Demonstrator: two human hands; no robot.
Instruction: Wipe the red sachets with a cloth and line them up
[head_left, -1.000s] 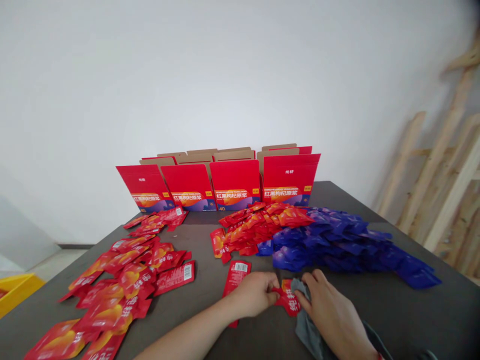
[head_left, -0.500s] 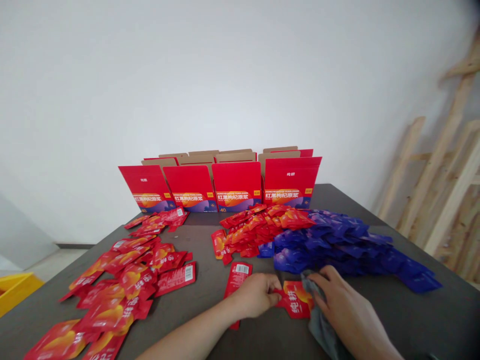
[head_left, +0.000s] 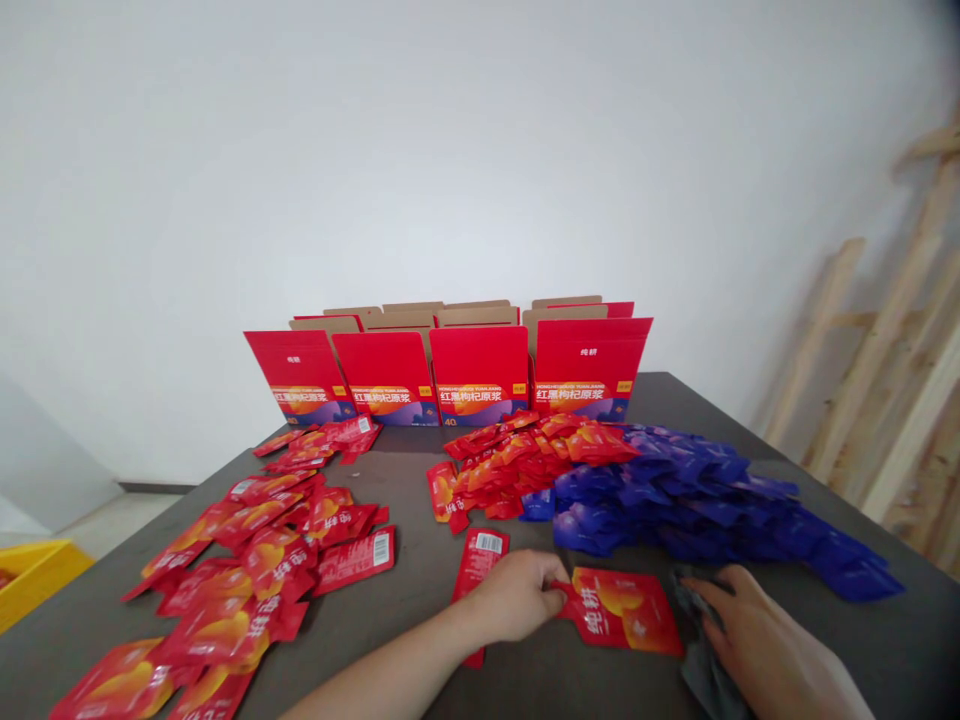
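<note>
A red pouch (head_left: 626, 610) with orange fruit print lies on the dark table, its narrow spout end pinched in my left hand (head_left: 519, 596). At the pouch's right end, my right hand (head_left: 765, 635) grips a grey cloth (head_left: 709, 660), bunched under the fingers. Partly hidden beneath my left wrist is another red pouch (head_left: 480, 555) with a barcode. Just beyond my hands rises a heap of red pouches (head_left: 517, 460), which meets a long pile of blue pouches (head_left: 697, 500) on the right.
Many loose red pouches (head_left: 247, 570) are scattered over the left side of the table (head_left: 397, 620). Open red cartons (head_left: 480, 370) stand in rows along the back. A yellow bin (head_left: 45, 580) is at the far left, and wooden frames (head_left: 892, 350) lean on the right.
My right hand has slid rightward with the cloth along the red pouch, uncovering its printed face. My left hand still holds the spout end. The view has shifted slightly.
</note>
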